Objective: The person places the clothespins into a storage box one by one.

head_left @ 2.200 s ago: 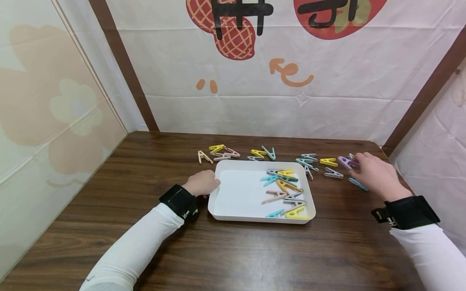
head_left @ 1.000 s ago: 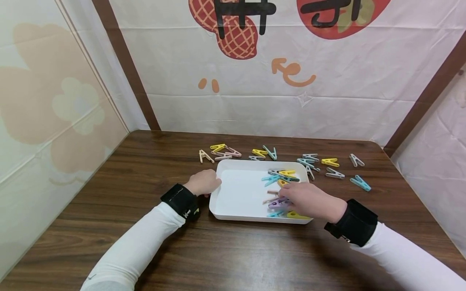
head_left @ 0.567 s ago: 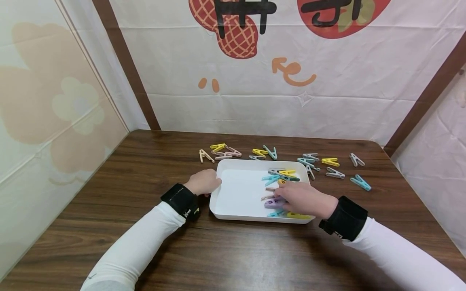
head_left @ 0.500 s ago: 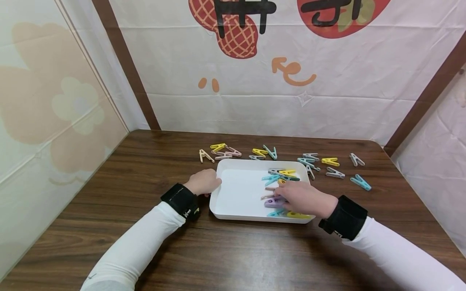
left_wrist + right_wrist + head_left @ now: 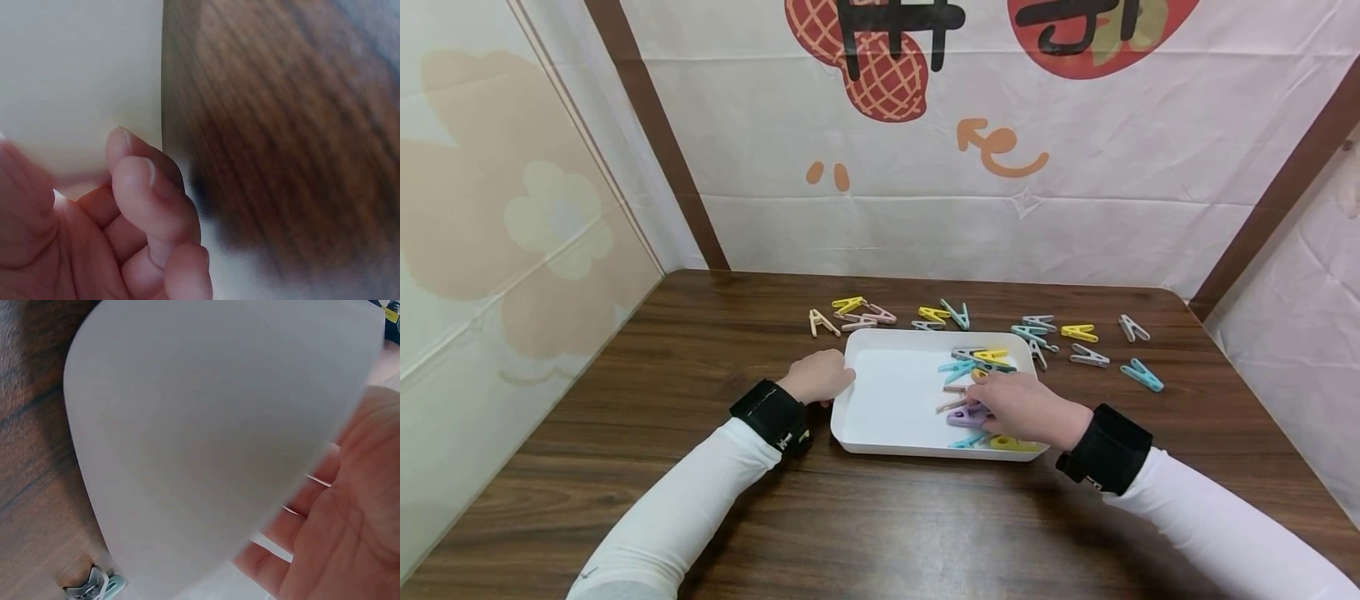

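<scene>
A white rectangular tray (image 5: 887,392) stands on the brown table, its right half strewn with several clothespins. My left hand (image 5: 817,377) grips its left rim; in the left wrist view, curled fingers (image 5: 150,200) press on the outer wall. Over the tray's right side, my right hand (image 5: 1026,408) pinches a purple clothespin (image 5: 964,417) low among the others. Pink, light blue and yellow clothespins (image 5: 1013,444) show around that hand, which covers part of the pile. In the right wrist view the tray wall (image 5: 206,425) hides the fingertips.
More clothespins lie along the tray's far side: a cream one (image 5: 823,322) at the left, a yellow one (image 5: 934,314) at the middle, and a light blue one (image 5: 1142,375) at the right. A printed white cloth (image 5: 880,225) hangs behind the table.
From the table's right side, my right hand has carried the purple clothespin leftward into the tray. Over the last half second it has hardly moved. The left hand stays on the rim.
</scene>
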`<action>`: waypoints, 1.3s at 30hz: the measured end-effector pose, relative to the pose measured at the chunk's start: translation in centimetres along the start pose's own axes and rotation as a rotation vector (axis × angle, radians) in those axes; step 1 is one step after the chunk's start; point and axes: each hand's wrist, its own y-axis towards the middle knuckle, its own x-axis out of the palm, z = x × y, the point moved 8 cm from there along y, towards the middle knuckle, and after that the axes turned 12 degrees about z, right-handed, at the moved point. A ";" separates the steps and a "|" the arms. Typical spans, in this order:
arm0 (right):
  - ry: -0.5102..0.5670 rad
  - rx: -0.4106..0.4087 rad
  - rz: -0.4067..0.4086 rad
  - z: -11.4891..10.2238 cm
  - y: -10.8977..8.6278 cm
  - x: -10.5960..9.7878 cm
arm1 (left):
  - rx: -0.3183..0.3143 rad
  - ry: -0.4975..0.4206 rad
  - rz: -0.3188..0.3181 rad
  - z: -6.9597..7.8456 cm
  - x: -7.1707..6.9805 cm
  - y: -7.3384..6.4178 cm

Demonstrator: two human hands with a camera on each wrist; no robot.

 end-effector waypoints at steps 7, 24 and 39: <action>-0.001 0.004 -0.004 0.2 -0.3 -0.1 | -0.002 -0.003 0.008 0.0 0.1 0.1; -0.014 0.085 0.008 0.8 -0.8 -0.8 | -0.002 -0.013 0.006 0.1 0.0 -0.2; -0.064 0.290 0.174 6.5 -4.5 -5.9 | 0.007 -0.017 0.015 0.0 0.0 -0.1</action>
